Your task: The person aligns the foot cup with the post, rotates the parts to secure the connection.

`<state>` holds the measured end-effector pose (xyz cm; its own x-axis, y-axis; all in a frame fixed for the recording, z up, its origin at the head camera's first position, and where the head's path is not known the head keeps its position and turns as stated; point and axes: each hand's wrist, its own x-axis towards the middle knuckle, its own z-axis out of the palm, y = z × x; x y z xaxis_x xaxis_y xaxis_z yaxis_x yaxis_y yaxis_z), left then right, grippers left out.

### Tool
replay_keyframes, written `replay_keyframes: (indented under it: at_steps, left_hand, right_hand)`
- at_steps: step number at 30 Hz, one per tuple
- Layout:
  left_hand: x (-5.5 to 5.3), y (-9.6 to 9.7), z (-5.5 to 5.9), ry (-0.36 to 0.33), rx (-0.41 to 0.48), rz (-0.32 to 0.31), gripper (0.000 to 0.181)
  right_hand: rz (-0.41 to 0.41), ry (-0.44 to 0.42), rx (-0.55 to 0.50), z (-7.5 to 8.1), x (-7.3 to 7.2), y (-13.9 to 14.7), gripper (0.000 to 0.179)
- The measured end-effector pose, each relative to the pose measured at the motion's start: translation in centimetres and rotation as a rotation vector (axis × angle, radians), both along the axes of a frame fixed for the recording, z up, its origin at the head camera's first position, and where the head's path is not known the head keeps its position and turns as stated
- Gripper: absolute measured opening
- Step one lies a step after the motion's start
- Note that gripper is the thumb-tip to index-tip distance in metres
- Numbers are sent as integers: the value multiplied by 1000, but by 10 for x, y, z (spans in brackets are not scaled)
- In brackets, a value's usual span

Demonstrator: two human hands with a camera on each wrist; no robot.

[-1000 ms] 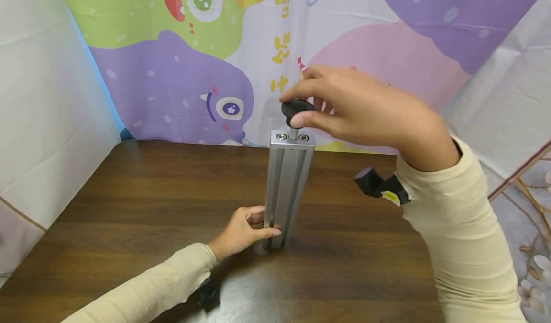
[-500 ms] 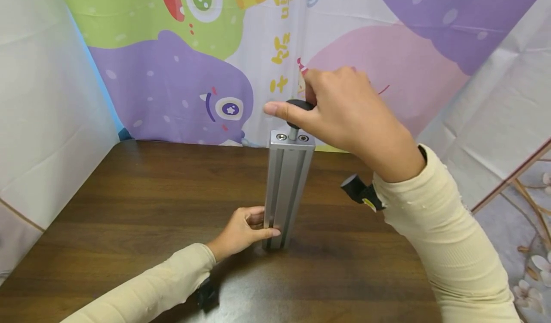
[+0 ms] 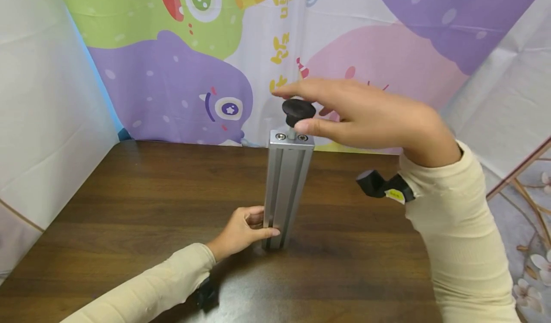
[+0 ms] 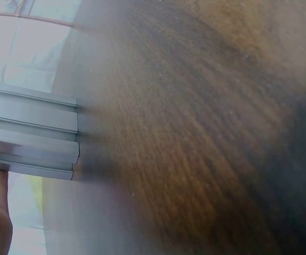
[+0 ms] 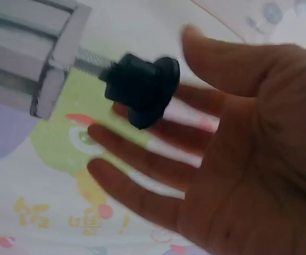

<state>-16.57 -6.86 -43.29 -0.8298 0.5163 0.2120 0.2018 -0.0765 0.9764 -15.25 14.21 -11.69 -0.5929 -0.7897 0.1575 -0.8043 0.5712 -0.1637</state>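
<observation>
Head view: at centre, an aluminium profile (image 3: 287,189) stands upright on the worktop (image 3: 150,194), topped by a black knob (image 3: 299,108). The left hand (image 3: 238,232) grips the profile's lower part between thumb and fingers. The right hand (image 3: 366,110), right of centre, extends straight fingers beside the knob, holding nothing; half a second earlier its thumb crossed in front. The change suggests a loosened grasp. Yellow lettering (image 3: 281,50) on the backdrop (image 3: 172,88), upper centre, and a yellow wrist label (image 3: 395,196) are not securely legible.
</observation>
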Motion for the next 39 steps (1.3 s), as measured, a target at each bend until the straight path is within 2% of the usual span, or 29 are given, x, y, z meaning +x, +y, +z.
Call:
replay_keyframes:
  at_steps: [2,3,5,7,9,12,14,16,19,22,30,33,36,39]
  left_hand:
    - [0,0,0,-6,-3,3,42]
    - [0,0,0,-7,-5,3,42]
    - [0,0,0,-11,-6,3,43]
    - [0,0,0,-12,-3,1,42]
    - [-1,0,0,-11,-2,-2,42]
    - [-1,1,0,-7,3,-4,42]
    - [-1,1,0,-3,7,-5,42]
    - [-1,1,1,-2,9,-3,42]
    - [-1,0,0,0,11,-4,41]
    - [0,0,1,-2,8,-7,41]
    - [-1,0,0,12,6,-8,42]
    - [0,0,0,8,7,-7,43]
    - [0,0,1,2,9,-8,43]
    - [0,1,1,-3,11,-9,44]
  right_hand:
    - [127,-28,0,0,-6,5,48]
    - [164,-30,1,0,-8,7,49]
    - [195,-20,2,0,-12,9,48]
    - [176,-10,1,0,-13,7,44]
    - [94,18,-14,1,-11,3,36]
    - [-114,91,-51,-1,-4,-7,29]
    - [-278,162,-62,-4,1,-17,39]
    - [-408,234,-62,-8,6,-26,51]
    - [-506,307,-75,-13,9,-33,60]
    - [-536,330,-99,-16,9,-35,62]
    - [-534,316,-119,-16,9,-34,60]
    - [-515,262,-122,-14,10,-30,57]
    - [-399,170,-95,-11,9,-22,48]
    - [-203,72,-30,-8,7,-11,43]
